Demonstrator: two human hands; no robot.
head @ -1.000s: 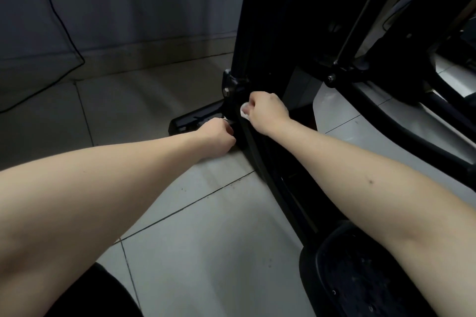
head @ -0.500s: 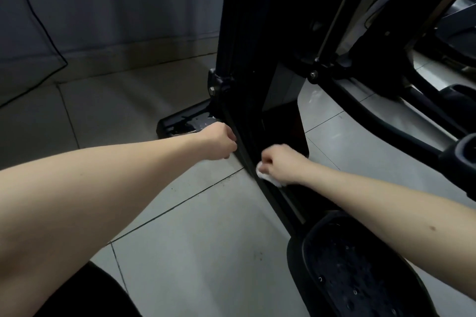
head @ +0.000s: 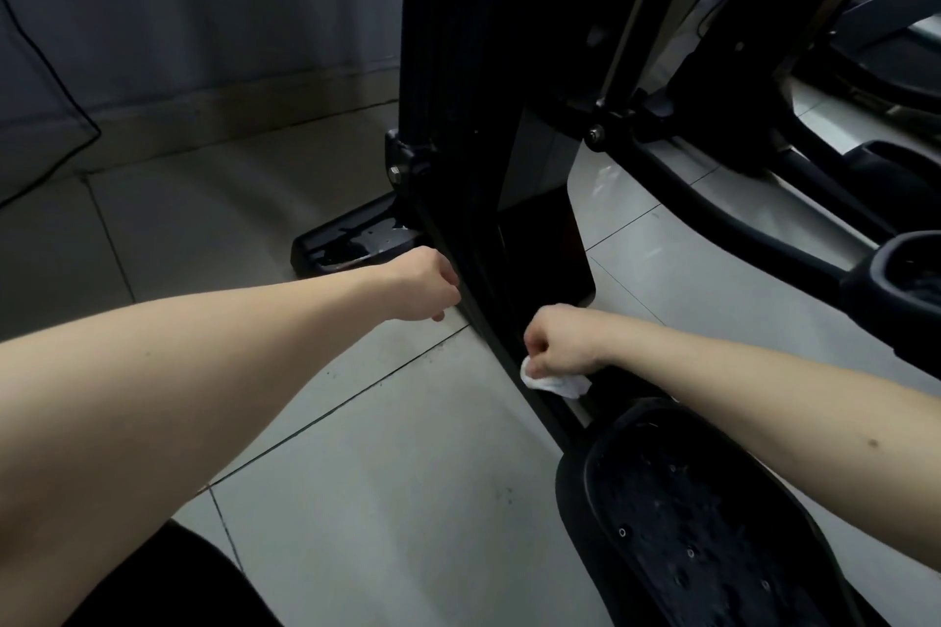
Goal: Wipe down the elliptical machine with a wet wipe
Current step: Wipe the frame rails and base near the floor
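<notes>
— What were the right hand's [head: 560, 339] fingers doing?

— They were curled tight into a fist, pinching a crumpled white wet wipe [head: 555, 384]. The wipe bulged out below the fist, at its 6 o'clock, and lay pressed on the sloping black rail [head: 483, 316] of the black steel elliptical machine [head: 458, 117].

— Where was that in the view?

— Just off centre, toward 4 o'clock. The rail ran on toward 5 o'clock to a black studded plastic foot pedal [head: 702, 524], near the wipe but not touching it.

— And the left hand [head: 425, 288]?

— At 9 o'clock of the right one, on the far side of the same rail. Its fingers were folded under the palm with the knuckles hard against the rail's edge. Whether they gripped the edge or held anything, I could not tell; the fingertips were hidden.

— What else showed?

— A black base foot [head: 351, 239] with a wet sheen sat on the pale grey tiled floor [head: 382, 474], at 10 o'clock of the left hand. A second dark pedal [head: 911, 265] lay at 3 o'clock by the edge of the view. A thin black cable [head: 51, 82] hung on the grey wall [head: 203, 15] at 10 o'clock.
</notes>
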